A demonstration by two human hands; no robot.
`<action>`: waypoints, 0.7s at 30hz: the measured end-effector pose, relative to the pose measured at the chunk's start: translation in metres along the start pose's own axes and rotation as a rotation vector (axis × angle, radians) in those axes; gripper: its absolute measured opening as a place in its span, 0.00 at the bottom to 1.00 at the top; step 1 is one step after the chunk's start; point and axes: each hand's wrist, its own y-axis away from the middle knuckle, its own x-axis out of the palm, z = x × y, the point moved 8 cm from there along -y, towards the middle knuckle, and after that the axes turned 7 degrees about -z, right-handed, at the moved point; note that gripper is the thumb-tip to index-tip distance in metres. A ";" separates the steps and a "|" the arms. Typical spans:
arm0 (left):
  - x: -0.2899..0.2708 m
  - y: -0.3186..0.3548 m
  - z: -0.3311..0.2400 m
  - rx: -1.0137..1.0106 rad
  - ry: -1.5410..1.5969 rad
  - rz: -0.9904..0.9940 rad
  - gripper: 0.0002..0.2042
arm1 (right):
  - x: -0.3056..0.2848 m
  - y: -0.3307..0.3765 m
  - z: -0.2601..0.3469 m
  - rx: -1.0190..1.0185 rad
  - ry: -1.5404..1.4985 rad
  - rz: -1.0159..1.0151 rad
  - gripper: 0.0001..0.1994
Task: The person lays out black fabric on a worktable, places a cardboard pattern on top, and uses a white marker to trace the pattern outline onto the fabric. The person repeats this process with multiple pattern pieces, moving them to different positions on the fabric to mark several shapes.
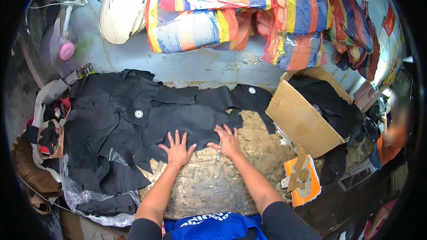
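Observation:
A large black sheet of leather-like material [189, 122] lies across the worn wooden tabletop [213, 191]. My left hand [179, 151] rests flat on its near edge, fingers spread, holding nothing. Just to the right, my right hand [228, 142] presses on the same sheet near its right corner. A slim silver pen [218, 152] is gripped in that hand, pointing down toward the wood. More black pieces [104, 124] are heaped at the left and overlap the sheet. A round white disc with a dark ring [138, 114] sits on them.
At the right stands an open cardboard box [296, 111] stuffed with black material. Nearer me lies an orange-and-white pad [314, 182] with brown card templates on top. A second white disc [252, 90] is at the back. Striped mesh bags [191, 31] hang on the wall. Another person [391, 144] sits far right.

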 end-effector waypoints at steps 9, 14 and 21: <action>-0.024 0.008 -0.011 0.363 0.211 0.181 0.41 | -0.007 -0.024 -0.015 0.064 0.008 -0.067 0.40; 0.002 0.241 0.046 0.877 -0.085 1.333 0.18 | -0.006 -0.026 -0.017 0.081 -0.005 -0.033 0.40; 0.002 0.297 0.094 0.444 0.087 1.323 0.17 | -0.009 -0.024 -0.015 0.069 -0.026 -0.091 0.39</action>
